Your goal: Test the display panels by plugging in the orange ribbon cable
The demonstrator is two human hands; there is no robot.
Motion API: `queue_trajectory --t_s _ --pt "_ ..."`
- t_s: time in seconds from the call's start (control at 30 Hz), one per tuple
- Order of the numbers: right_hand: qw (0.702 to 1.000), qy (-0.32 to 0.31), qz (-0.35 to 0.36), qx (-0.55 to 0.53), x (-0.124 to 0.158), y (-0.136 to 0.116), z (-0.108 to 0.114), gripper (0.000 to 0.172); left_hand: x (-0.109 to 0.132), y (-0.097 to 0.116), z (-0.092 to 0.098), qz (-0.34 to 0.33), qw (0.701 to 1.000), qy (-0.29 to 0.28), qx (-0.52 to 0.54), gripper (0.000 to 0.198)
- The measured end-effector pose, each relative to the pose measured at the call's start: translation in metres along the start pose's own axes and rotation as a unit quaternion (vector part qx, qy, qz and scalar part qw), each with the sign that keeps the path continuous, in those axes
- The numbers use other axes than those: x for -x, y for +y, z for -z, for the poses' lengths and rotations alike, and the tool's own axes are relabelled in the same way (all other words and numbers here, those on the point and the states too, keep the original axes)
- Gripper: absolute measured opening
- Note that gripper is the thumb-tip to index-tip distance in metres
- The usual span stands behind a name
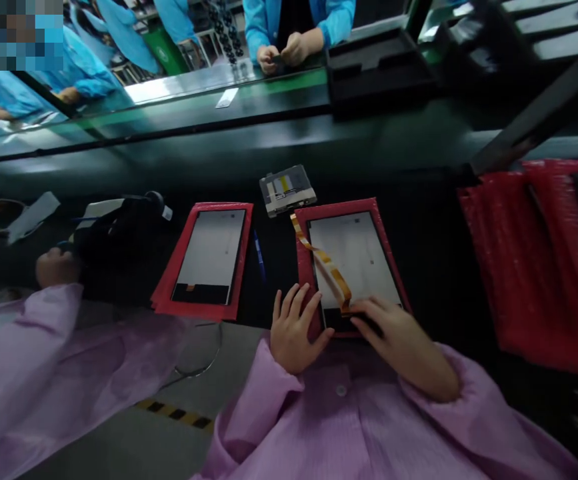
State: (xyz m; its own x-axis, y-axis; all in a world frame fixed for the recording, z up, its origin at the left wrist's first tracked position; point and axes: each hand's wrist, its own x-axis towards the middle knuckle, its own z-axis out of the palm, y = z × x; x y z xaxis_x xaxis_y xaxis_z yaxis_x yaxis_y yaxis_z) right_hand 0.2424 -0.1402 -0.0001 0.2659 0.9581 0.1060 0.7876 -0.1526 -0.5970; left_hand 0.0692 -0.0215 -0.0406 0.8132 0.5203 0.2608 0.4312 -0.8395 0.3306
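Observation:
A flat panel with a pale face (353, 257) and a dark lower strip lies on a red bubble-wrap sheet (391, 243) in front of me. My left hand (296, 330) rests with fingers spread on its lower left edge. At the lower edge, my right hand (393, 333) pinches the end of an orange ribbon cable (326, 263), which runs up over the panel's left side. Left of it, a similar panel (211, 250) lies on red wrap. Between the two is a blue pen (259, 255). A grey box with a yellow mark (287, 190) stands behind.
Red wrapped sheets (513, 267) are piled at the right. At the left are a co-worker's hand (59, 267) and a black bundle (121, 230). Beyond the bench ledge, a black tray (379, 70) sits near another person's hands (291, 53).

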Motion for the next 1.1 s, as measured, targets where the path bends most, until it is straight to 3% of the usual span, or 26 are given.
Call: queue_trajectory --t_s 0.13,0.43,0.6,0.67,0.77,0.87,0.97,1.1 --pt "0.995 0.02 0.034 0.094 0.007 -0.01 -0.023 0.017 0.0 0.0 0.002 0.003 1.0 -0.008 -0.002 0.056" --pt "0.99 -0.048 0.012 0.134 -0.005 -0.009 -0.021 0.018 0.0 0.0 0.005 0.006 0.999 -0.046 0.004 0.058" --pt "0.994 -0.043 0.016 0.1 -0.002 -0.007 -0.019 0.02 -0.004 0.006 0.013 0.035 0.997 -0.069 0.029 0.054" --pt "0.997 0.009 -0.024 0.074 0.002 0.0 -0.011 0.019 -0.01 0.014 0.013 0.055 0.996 -0.037 0.057 0.049" --pt "0.967 0.121 -0.178 0.134 0.008 0.018 0.005 0.029 -0.024 0.028 0.006 0.071 0.99 0.015 0.119 0.04" --pt "0.933 0.1 -0.291 0.186 0.011 0.035 0.013 0.036 -0.036 0.039 -0.005 0.08 0.986 0.029 0.143 0.018" --pt "0.943 0.066 -0.294 0.142 0.008 0.042 0.011 0.03 -0.042 0.042 -0.011 0.089 0.983 0.046 0.151 0.008" --pt "0.949 0.103 -0.285 0.086 0.004 0.042 0.006 0.025 -0.042 0.036 -0.011 0.123 0.966 0.069 0.215 0.009"
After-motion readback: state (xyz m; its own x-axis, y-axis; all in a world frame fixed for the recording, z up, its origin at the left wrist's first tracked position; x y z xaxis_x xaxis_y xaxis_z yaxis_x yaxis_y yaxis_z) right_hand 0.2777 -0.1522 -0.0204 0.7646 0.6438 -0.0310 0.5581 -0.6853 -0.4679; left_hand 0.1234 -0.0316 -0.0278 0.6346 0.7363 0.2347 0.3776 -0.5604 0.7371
